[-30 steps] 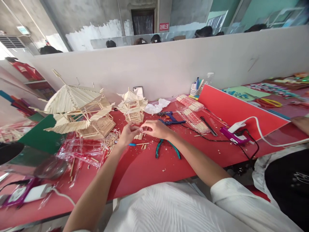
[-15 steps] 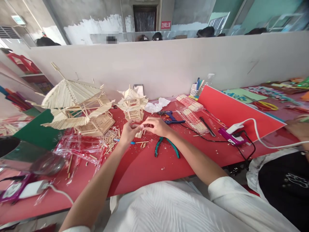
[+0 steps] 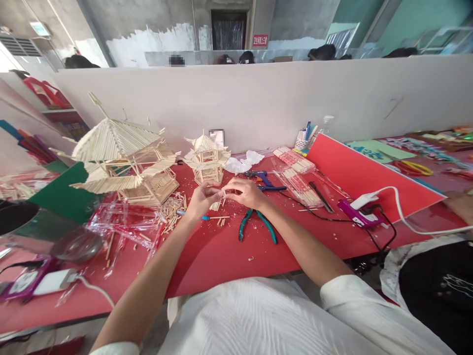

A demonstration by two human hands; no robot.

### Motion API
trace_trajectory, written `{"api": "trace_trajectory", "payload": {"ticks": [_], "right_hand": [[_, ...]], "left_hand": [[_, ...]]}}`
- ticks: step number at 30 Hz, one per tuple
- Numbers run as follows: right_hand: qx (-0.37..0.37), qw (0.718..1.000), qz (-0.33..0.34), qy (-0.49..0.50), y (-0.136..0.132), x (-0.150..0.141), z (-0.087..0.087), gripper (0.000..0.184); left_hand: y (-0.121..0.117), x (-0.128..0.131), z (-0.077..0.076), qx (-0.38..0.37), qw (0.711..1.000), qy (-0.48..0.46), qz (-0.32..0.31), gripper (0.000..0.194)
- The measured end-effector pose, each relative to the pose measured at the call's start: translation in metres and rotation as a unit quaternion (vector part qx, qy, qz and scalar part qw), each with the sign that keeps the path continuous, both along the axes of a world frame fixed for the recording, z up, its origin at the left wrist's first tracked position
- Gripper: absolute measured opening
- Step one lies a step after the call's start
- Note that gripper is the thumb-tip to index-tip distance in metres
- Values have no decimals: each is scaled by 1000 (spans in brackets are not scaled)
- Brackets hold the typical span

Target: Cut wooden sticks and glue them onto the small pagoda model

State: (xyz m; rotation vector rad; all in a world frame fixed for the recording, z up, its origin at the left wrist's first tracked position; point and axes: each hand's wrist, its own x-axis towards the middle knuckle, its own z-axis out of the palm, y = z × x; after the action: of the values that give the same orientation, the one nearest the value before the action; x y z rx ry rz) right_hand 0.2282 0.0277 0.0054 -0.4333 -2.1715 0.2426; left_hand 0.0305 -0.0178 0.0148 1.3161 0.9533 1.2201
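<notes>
My left hand (image 3: 202, 198) and my right hand (image 3: 244, 192) meet over the red table, fingertips pinched together around a small piece of wooden stick (image 3: 223, 193), mostly hidden by the fingers. Just behind them stands a small pagoda model (image 3: 207, 160) built of thin sticks. A larger stick pavilion (image 3: 123, 160) is to the left. Below my right hand lie green-handled pliers (image 3: 257, 224), their handles spread. Cut stick pieces (image 3: 172, 212) are heaped left of my left hand, beside a blue pen-like tool (image 3: 204, 217). Behind my right hand rests a blue glue gun (image 3: 266, 181).
Packs of sticks (image 3: 301, 185) lie right of the glue gun. A red board (image 3: 369, 177) leans at the right, near a purple power strip (image 3: 360, 214) with cables. Crumpled plastic wrapping (image 3: 121, 222) and a clear container (image 3: 70, 239) are at left. Another person's arm (image 3: 461, 204) shows at the right edge.
The view has shifted slightly, so the scene sits a little further right. Both hands stay pinched together, and a bit of stick now shows more between the fingertips.
</notes>
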Motion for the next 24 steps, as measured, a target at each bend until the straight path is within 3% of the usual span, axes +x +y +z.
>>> {"api": "trace_trajectory", "payload": {"ticks": [15,24], "right_hand": [[19,999,22,18,1,-1,-1,20],[12,1000,-8,21,-5,-3,5,18]], "left_hand": [[0,-3,1,-29,999,-28,-13,47],[5,-16,7,-23,999,24,-8,49]]}}
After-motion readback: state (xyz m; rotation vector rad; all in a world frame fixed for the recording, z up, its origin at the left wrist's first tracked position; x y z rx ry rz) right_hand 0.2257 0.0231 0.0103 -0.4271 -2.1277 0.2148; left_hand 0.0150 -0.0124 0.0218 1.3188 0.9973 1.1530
